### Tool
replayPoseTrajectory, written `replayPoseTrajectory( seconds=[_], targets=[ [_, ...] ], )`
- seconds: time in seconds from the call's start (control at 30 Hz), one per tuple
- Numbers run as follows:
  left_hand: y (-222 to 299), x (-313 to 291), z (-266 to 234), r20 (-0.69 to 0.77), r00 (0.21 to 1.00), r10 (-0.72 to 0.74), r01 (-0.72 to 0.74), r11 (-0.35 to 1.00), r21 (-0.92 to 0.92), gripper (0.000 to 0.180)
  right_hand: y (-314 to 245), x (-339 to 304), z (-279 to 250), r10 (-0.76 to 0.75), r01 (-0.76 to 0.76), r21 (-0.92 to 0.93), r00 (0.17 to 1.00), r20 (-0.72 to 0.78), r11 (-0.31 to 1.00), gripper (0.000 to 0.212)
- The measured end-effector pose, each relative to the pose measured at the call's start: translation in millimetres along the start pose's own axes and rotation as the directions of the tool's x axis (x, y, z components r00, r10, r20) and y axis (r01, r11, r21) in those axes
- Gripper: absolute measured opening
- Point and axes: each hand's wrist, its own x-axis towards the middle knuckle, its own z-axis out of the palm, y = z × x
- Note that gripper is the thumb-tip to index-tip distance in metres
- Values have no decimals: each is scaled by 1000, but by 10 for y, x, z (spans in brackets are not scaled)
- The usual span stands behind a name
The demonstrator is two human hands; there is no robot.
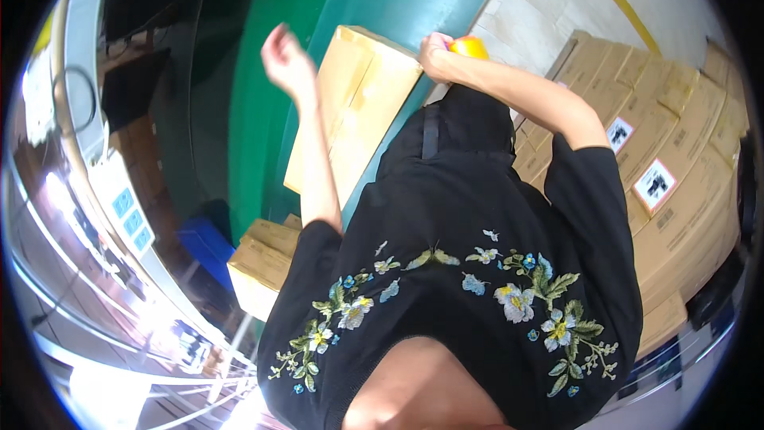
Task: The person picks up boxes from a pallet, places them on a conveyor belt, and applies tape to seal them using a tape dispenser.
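A closed brown cardboard box [362,95] with tape along its top seam lies on the green work surface in front of me. My left hand [286,62] is raised beside the box's far left side, slightly blurred, its fingers loosely apart with nothing seen in them. At the box's far right corner, my right hand [436,57] is closed around a roll of yellow-orange tape [469,48]. Part of the roll is hidden behind the hand and wrist. Whether the right fingers touch the box, I cannot tell.
To the right stands a large stack of brown cartons [660,151], some with white picture labels. A smaller carton [267,251] sits at the near left, next to a blue bin [207,247]. The green table [274,32] extends ahead. A power socket strip [131,211] is at far left.
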Motion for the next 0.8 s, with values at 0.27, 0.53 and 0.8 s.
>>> replayPoseTrajectory(
  seconds=[0.27, 0.53, 0.8],
  targets=[
    [-1647, -1828, -2630, -302, 259, -917, 914, 334, -231, 78, 694, -944, 491, 257, 132, 847, 919, -300, 516, 60],
    [-1053, -1564, -1457, 226, 352, -908, 877, 235, -419, 63, 221, -1575, 45, 484, 709, 693, 564, -669, 131, 65],
    [399, -950, -910, 651, 433, -623, 893, 196, -406, 51, -426, -1585, -349, 359, 811, 481, 362, -860, 334, 67]
  ],
)
